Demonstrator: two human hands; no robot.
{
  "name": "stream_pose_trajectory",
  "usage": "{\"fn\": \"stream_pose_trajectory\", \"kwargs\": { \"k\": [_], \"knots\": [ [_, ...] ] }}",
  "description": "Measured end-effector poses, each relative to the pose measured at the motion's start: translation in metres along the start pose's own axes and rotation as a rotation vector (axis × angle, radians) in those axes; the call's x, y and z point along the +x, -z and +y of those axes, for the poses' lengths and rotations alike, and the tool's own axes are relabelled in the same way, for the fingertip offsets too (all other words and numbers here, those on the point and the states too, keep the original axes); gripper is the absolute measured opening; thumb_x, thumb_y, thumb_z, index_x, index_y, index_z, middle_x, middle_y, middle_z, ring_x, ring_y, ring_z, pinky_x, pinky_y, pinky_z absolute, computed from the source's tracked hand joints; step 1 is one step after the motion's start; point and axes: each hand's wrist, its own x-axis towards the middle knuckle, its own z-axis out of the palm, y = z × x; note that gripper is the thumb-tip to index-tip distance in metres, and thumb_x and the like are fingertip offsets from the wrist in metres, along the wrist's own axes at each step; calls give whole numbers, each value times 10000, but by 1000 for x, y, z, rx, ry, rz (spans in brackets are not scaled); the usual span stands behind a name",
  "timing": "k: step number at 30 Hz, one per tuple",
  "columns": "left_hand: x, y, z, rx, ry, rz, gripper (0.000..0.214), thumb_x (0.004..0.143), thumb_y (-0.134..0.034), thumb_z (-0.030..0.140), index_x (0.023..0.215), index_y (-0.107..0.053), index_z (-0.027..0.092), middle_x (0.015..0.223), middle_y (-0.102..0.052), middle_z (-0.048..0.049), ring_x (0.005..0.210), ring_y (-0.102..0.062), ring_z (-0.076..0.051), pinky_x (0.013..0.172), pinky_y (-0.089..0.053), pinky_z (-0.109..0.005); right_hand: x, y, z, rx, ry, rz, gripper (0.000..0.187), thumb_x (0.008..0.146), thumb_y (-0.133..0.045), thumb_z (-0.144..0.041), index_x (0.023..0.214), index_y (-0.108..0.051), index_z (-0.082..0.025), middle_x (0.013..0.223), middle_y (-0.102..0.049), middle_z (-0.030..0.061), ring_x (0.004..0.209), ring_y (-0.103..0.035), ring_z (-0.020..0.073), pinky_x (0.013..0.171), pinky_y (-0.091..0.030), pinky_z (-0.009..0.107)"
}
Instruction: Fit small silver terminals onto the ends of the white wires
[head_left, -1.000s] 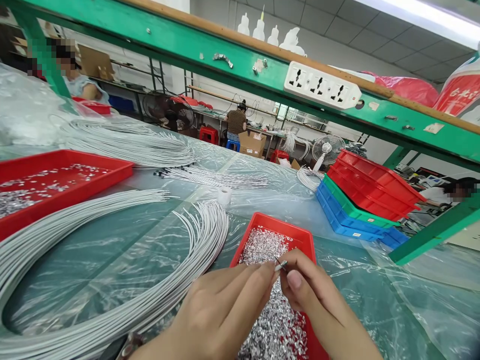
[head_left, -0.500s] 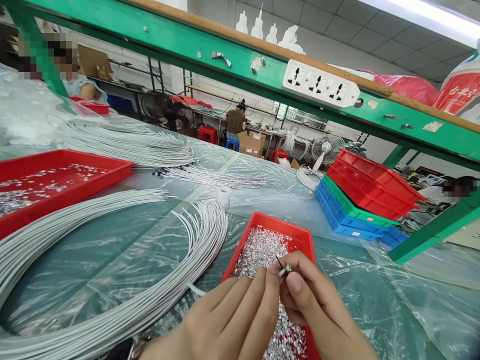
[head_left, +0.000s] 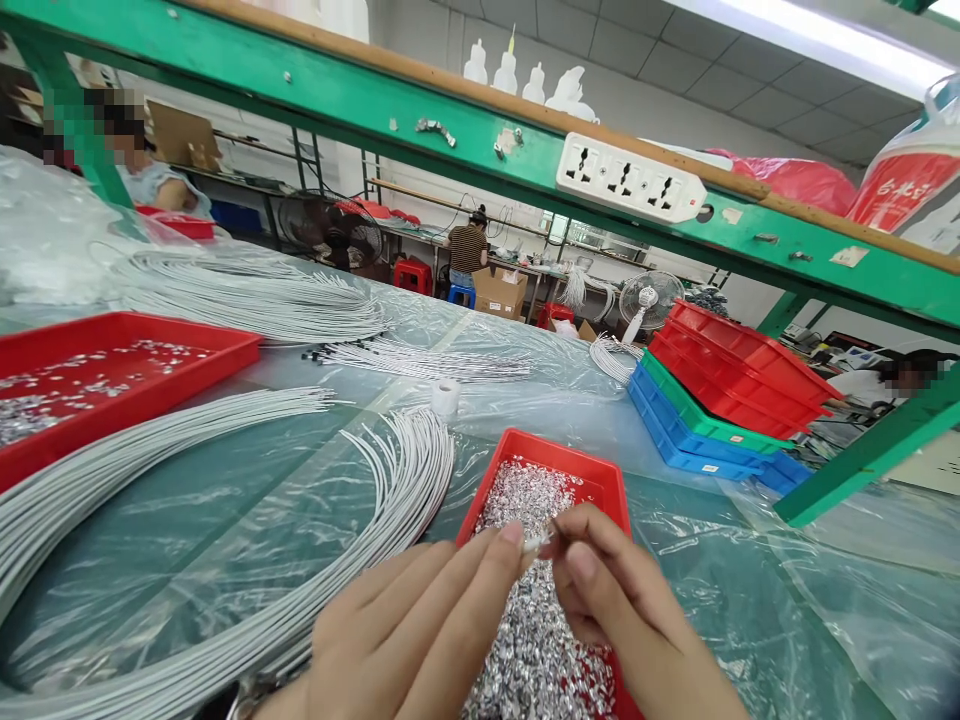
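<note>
My left hand (head_left: 420, 630) and my right hand (head_left: 622, 610) meet over a small red tray (head_left: 592, 478) full of tiny silver metal pieces (head_left: 525, 640). Between the fingertips of both hands is the end of a thin white wire (head_left: 538, 543); the left fingers pinch it and the right thumb and forefinger close on its tip. Whether a metal piece sits on the tip is too small to make out. A fan of white wires (head_left: 397, 490) curves across the plastic sheet just left of the tray.
A larger red tray (head_left: 112, 375) with scattered metal pieces stands at left. More wire bundles (head_left: 247, 290) lie behind. Stacked red, green and blue trays (head_left: 720, 400) sit at right. A green shelf beam with a power strip (head_left: 628, 180) runs overhead. Other people work in the background.
Both hands stayed together over the small tray, shifting slightly left; the dark wire tip that stuck out above the fingers is now covered by the fingertips.
</note>
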Motion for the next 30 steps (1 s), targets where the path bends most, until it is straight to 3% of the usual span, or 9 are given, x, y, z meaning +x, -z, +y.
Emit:
{"fn": "stream_pose_trajectory", "kwargs": {
  "k": [4,6,8,11,14,17,23,26,30],
  "knots": [
    [17,-1,1,-90,-49,3,266,1009,-348,105,1094,-597,67,880,-770,-108,728,-690,-159,610,-522,-270,-7,9,-3,-144,289,129,140,891,-692,-431,1016,-669,-373,633,-367,-65,531,-297,114,485,-233,228],
    [24,-1,3,-142,-22,23,346,1048,-254,162,1056,-595,105,786,-750,-66,615,-642,-136,525,-471,-263,-11,13,-5,-333,418,177,239,879,-696,-273,1054,-669,-435,584,-392,-78,481,-332,109,449,-252,219],
    [28,-1,4,-148,-4,24,399,1066,-198,201,1006,-587,140,702,-716,-30,532,-583,-128,474,-420,-272,-14,16,-6,-518,533,183,334,869,-655,-169,1068,-664,-437,592,-542,-92,458,-433,102,439,-335,203],
    [30,0,4,-130,-5,-29,390,1064,-196,190,995,-579,164,739,-705,-28,590,-582,-146,533,-430,-280,-19,23,-6,-761,645,177,373,838,-606,-80,1052,-638,-384,791,-731,-105,524,-602,93,545,-487,182],
    [28,0,3,-162,-16,-83,376,1058,-213,170,1025,-587,159,806,-702,-48,677,-587,-167,605,-444,-291,-23,30,-7,-931,653,119,326,834,-599,-74,1040,-604,-327,834,-745,-90,600,-673,103,611,-526,193],
    [26,-1,3,-200,-35,-110,367,1050,-239,145,1008,-604,147,806,-683,-50,668,-552,-168,609,-434,-290,-25,32,-11,-940,618,40,250,875,-557,-98,1028,-588,-294,789,-727,-73,618,-687,111,600,-520,204],
    [26,2,3,-325,-13,-286,294,1043,-307,161,992,-596,144,868,-661,-48,759,-533,-186,732,-463,-300,-25,32,-16,-988,598,31,241,848,-461,-84,948,-583,-267,799,-727,-49,664,-694,131,578,-489,229],
    [27,3,4,-316,10,-292,223,1029,-362,145,1054,-583,137,874,-656,-47,776,-525,-195,741,-455,-311,-24,32,-16,-984,567,24,218,844,-482,-90,930,-575,-268,765,-707,-58,625,-671,125,595,-481,240],
    [27,1,3,-358,33,-299,289,1032,-318,121,941,-591,139,823,-635,-44,731,-501,-183,687,-438,-295,-23,32,-15,-952,522,-15,202,831,-539,-93,914,-584,-271,711,-677,-65,591,-646,124,595,-478,245]
  ]
}}
